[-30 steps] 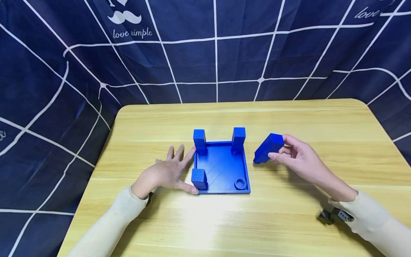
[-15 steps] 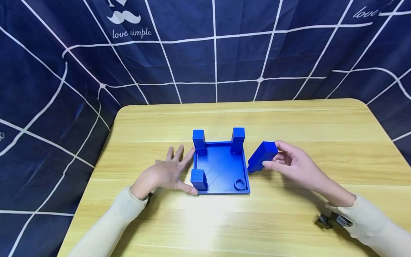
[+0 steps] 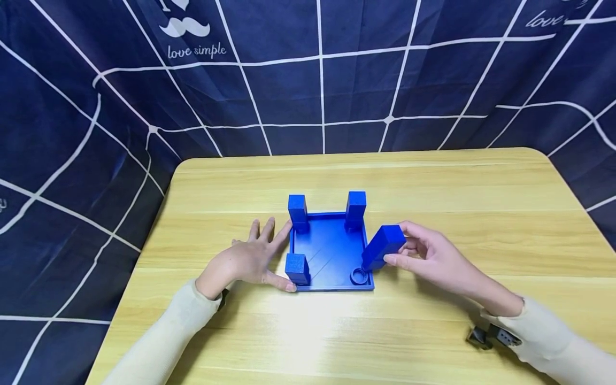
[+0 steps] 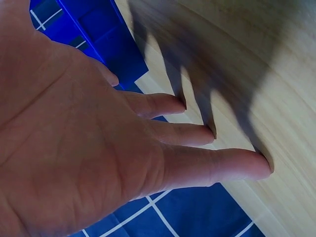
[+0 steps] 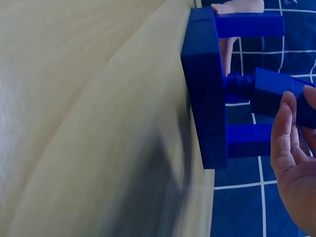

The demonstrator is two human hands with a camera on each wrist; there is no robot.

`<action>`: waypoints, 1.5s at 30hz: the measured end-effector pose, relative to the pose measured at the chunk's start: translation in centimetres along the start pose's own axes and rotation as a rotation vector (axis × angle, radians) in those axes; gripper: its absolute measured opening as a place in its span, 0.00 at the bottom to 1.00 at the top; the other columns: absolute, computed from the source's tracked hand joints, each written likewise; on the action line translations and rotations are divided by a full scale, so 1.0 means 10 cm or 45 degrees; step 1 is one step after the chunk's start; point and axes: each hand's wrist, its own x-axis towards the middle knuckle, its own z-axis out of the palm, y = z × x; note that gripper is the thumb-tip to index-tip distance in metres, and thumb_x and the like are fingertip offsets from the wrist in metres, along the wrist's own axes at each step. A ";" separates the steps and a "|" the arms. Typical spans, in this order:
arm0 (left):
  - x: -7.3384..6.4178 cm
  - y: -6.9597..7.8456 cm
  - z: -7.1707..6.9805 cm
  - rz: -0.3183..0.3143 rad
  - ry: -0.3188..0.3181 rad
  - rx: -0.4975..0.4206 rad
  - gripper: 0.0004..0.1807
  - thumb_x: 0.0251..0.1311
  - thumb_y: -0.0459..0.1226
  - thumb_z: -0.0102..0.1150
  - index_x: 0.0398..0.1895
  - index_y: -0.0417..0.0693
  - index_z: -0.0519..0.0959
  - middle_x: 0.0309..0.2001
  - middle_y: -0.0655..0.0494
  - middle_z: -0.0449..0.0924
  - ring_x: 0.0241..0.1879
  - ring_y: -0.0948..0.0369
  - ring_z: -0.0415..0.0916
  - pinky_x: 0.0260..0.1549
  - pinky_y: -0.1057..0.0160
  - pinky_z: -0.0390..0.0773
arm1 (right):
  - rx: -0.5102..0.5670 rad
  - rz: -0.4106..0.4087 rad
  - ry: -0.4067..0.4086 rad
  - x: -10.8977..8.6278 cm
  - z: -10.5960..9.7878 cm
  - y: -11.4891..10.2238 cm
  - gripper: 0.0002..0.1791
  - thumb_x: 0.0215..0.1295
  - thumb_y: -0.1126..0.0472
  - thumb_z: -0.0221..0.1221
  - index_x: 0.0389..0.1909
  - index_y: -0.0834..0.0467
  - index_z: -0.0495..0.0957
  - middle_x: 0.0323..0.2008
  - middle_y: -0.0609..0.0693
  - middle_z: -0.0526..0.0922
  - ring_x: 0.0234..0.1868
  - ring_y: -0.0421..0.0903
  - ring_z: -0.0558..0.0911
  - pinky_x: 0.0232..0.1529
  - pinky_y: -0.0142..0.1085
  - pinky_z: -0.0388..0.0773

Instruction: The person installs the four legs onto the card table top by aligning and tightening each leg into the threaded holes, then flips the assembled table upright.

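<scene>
A square blue tray-like base lies on the table, with blue square legs standing at its two far corners and its near left corner. A round raised socket sits at its near right corner. My right hand pinches another blue leg between thumb and fingers, tilted over the right rim. In the right wrist view its threaded end points at the base. My left hand is spread at the base's left side, thumb by the near left corner; its fingertips rest on the table.
The wood-grain table has rounded far corners. Dark blue cloth with white lines hangs behind it and at the sides. A small black device is on the right sleeve.
My right hand has moved left and nearer to me, bringing the tilted leg from beside the base to above its right rim, near the socket. The left hand and the base stay put.
</scene>
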 end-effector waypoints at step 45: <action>-0.02 0.01 -0.01 0.015 0.010 -0.013 0.79 0.51 0.77 0.69 0.90 0.63 0.26 0.88 0.35 0.26 0.82 0.27 0.28 0.60 0.11 0.56 | -0.225 -0.324 -0.021 0.05 0.31 0.02 0.24 0.62 0.67 0.79 0.53 0.44 0.82 0.35 0.38 0.81 0.35 0.40 0.81 0.41 0.35 0.78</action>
